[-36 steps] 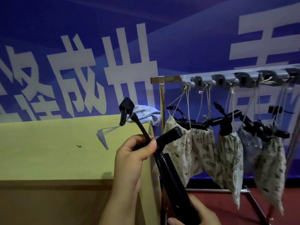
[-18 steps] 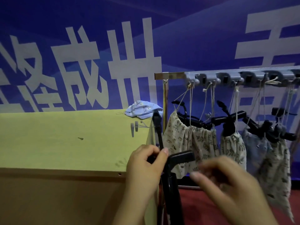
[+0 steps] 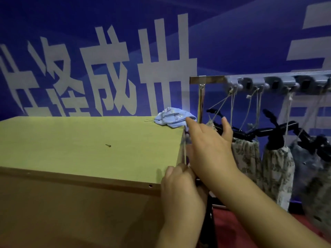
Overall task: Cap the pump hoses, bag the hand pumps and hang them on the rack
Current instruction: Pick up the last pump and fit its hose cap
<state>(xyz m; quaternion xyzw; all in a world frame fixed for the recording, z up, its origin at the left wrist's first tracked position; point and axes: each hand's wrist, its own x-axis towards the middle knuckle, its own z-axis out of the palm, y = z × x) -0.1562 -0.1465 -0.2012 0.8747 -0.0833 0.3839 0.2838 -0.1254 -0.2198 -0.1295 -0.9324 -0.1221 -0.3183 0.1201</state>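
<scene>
My left grip [image 3: 180, 192] sits low at the near right corner of the yellow table [image 3: 75, 147], fingers curled round the black hand pump [image 3: 208, 217]; only a dark strip of the pump shows beneath that hand, the rest hidden behind my palm and my crossing right forearm, so I cannot tell where its hose or cap lies; my right grip [image 3: 209, 145] reaches forward above it with fingers stretched out and spread apart, holding nothing, fingertips close to the light blue cloth bag [image 3: 173, 119] crumpled at the far right corner of the table; whether they touch the cloth I cannot tell; a small dark speck [image 3: 108, 145] lies on the table top, too small to identify; beside the table stands the rack [image 3: 206, 80], its rail running off the right edge of the view, with grey hooks [image 3: 250, 84] along it; patterned bags [image 3: 277, 169] hang from those hooks by pale strings, black pump handles poking out of their gathered mouths; the rightmost bags are blurred and cut off; my right thumb overlaps the nearest one.
</scene>
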